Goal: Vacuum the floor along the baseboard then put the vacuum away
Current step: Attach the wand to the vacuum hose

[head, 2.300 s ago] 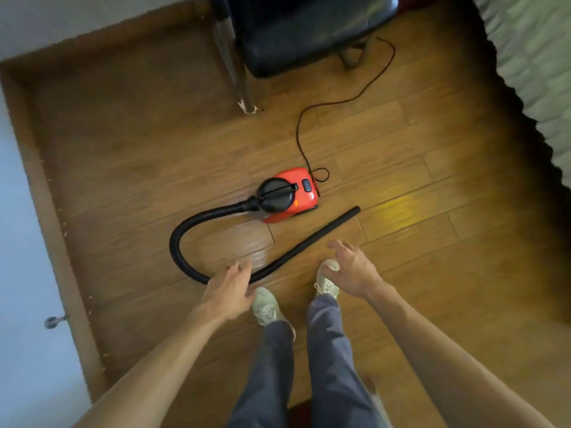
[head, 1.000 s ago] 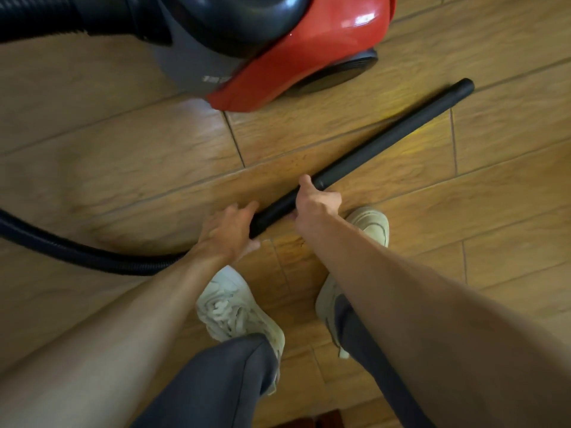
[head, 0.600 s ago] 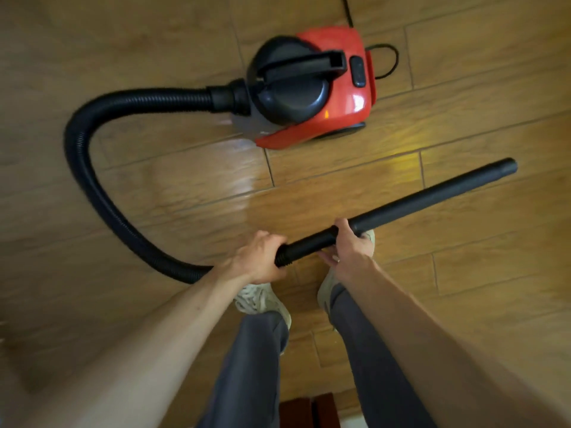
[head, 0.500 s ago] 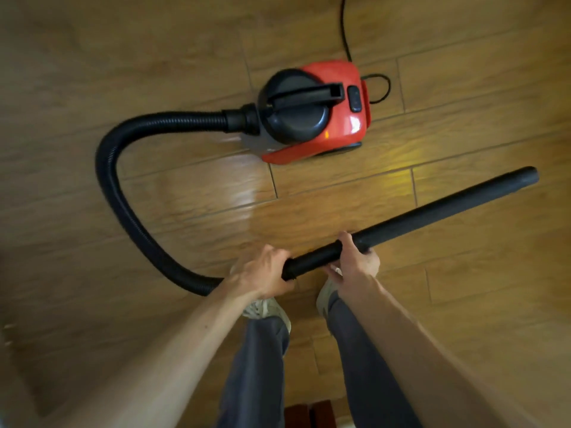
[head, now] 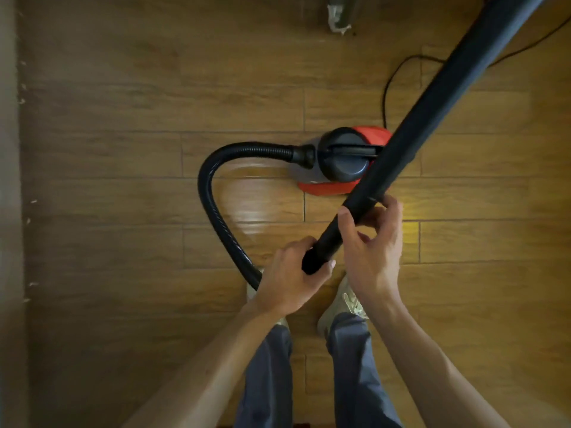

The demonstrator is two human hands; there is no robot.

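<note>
A small red and black canister vacuum point(head: 343, 162) sits on the wooden floor in front of my feet. Its ribbed black hose point(head: 213, 205) loops left and back toward me. The long black wand point(head: 432, 106) is lifted off the floor and rises up and to the right, out of the frame's top edge. My left hand point(head: 290, 282) is closed around the wand's lower end where the hose joins. My right hand point(head: 370, 245) grips the wand just above it, thumb and fingers wrapped around.
The baseboard point(head: 12, 180) and wall run down the left edge. A black power cord point(head: 389, 88) trails from the vacuum toward the upper right. A chair leg point(head: 340, 17) stands on the floor at the top. My two shoes are below my hands.
Both hands reached down, took hold of the wand lying on the floor and lifted it. The wand's far end has swung up toward the top right as I stood up.
</note>
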